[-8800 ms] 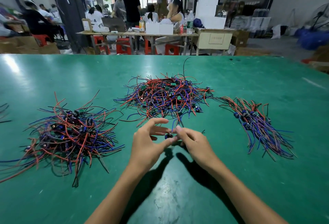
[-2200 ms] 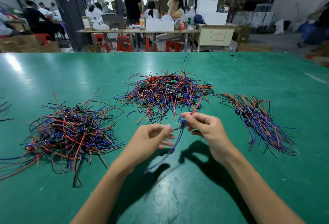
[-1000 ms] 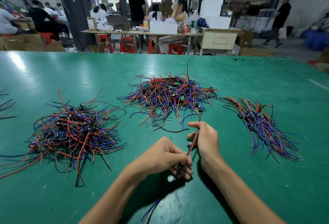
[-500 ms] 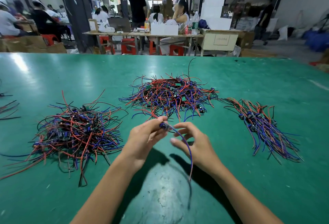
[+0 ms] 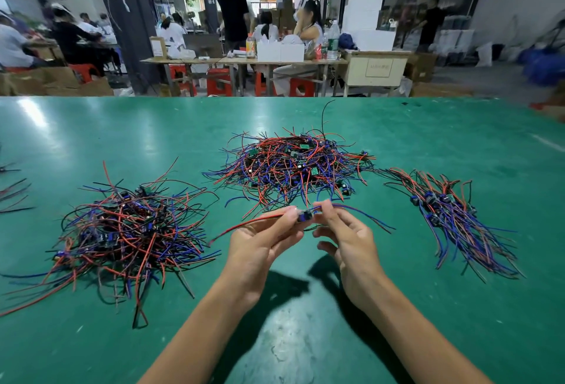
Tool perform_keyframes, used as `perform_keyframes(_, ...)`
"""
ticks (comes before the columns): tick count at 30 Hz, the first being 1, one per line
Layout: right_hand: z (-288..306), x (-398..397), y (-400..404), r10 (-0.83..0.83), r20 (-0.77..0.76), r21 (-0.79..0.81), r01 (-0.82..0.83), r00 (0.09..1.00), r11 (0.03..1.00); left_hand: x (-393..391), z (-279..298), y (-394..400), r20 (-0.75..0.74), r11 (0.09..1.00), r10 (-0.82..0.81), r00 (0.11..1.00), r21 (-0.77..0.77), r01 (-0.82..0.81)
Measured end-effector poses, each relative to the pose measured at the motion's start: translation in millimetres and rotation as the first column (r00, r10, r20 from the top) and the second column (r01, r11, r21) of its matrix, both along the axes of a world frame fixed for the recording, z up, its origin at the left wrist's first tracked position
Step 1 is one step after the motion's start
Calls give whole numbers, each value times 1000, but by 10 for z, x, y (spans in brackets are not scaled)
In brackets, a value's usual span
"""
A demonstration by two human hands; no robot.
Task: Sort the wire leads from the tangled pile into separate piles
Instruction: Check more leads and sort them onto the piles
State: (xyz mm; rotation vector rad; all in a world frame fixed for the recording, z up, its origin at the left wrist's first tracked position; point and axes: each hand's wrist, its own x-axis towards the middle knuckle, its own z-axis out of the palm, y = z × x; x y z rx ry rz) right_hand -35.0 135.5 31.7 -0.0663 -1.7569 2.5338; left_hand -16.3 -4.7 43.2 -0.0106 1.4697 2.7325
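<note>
Both hands hold one wire lead (image 5: 304,216) just above the green table (image 5: 305,338), in front of the tangled middle pile (image 5: 290,166). My left hand (image 5: 263,249) pinches the small blue component and the red wire, which trails off to the left. My right hand (image 5: 348,240) pinches the other side, where blue wires run out to the right. A loose heap of red, blue and black leads (image 5: 122,231) lies on the left. A neater, aligned bundle (image 5: 452,218) lies on the right.
A few stray black and red wires (image 5: 13,192) lie at the table's far left edge. Beyond the table's far edge stand work tables (image 5: 244,61), red stools and several seated and standing people.
The lead now stretches sideways between both hands, red wire to the left and blue to the right; half a second ago its blue wire hung down in a loop by my right hand.
</note>
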Motion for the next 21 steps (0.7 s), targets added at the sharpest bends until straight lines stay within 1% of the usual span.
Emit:
perform_keyframes(1, 18, -13, 27, 21, 29, -52, -19, 999, 998, 7, -12, 18, -54, 999, 3, 999, -52, -6)
perform_keyframes(2, 33, -24, 60, 47, 51, -97, -42, 998, 994, 12, -19, 31, -127, 989, 1, 992, -144, -20)
perform_keyframes(3, 46, -33, 100, 78, 70, -132, -68, 994, 989, 15, -32, 29, -229, 955, -4, 973, -289, -64)
perform_keyframes(4, 67, -40, 141, 112, 88, -168, -96, 990, 981, 3, -60, 20, -354, 874, -16, 935, -459, -159)
perform_keyframes(5, 86, -48, 187, 149, 102, -209, -125, 984, 970, -13, -97, 4, -484, 744, -47, 874, -601, -293)
perform_keyframes(6, 107, -54, 232, 185, 109, -249, -153, 977, 956, -28, -130, -11, -592, 598, -92, 800, -676, -431)
perform_keyframes(7, 122, -66, 273, 217, 110, -277, -180, 970, 944, -52, -157, -27, -657, 478, -126, 744, -697, -535)
perform_keyframes(8, 141, -66, 301, 244, 105, -285, -206, 964, 936, -67, -178, -39, -677, 412, -125, 725, -700, -583)
perform_keyframes(9, 154, -65, 313, 264, 92, -266, -232, 960, 935, -71, -190, -42, -657, 401, -88, 749, -711, -577)
perform_keyframes(10, 156, -62, 314, 275, 69, -215, -255, 959, 943, -68, -181, -37, -592, 450, -26, 806, -727, -519)
perform_keyframes(11, 142, -61, 305, 275, 37, -119, -269, 961, 956, -64, -152, -28, -474, 568, 23, 880, -719, -402)
perform_keyframes(12, 124, -58, 284, 266, -1, 14, -266, 964, 964, -59, -118, -12, -330, 703, 13, 944, -669, -243)
perform_keyframes(13, 98, -56, 256, 251, -56, 156, -239, 967, 958, -46, -81, 2, -206, 797, -51, 977, -598, -84)
perform_keyframes(14, 69, -54, 222, 228, -126, 276, -186, 966, 943, -30, -59, 13, -124, 839, -134, 983, -542, 46)
perform_keyframes(15, 33, -59, 192, 190, -202, 363, -107, 961, 926, -11, -45, 25, -84, 848, -198, 977, -514, 128)
perform_keyframes(16, -3, -71, 165, 137, -270, 428, -8, 953, 904, 5, -39, 32, -69, 847, -234, 970, -505, 168)
perform_keyframes(18, -75, -107, 137, 33, -342, 521, 160, 939, 839, 17, -48, 23, -64, 848, -236, 970, -501, 173)
perform_keyframes(19, -102, -116, 133, 1, -340, 535, 192, 941, 823, 12, -48, 18, -68, 848, -220, 973, -506, 157)
perform_keyframes(21, -131, -99, 128, -7, -295, 521, 167, 956, 837, 1, -50, 9, -77, 849, -205, 976, -509, 138)
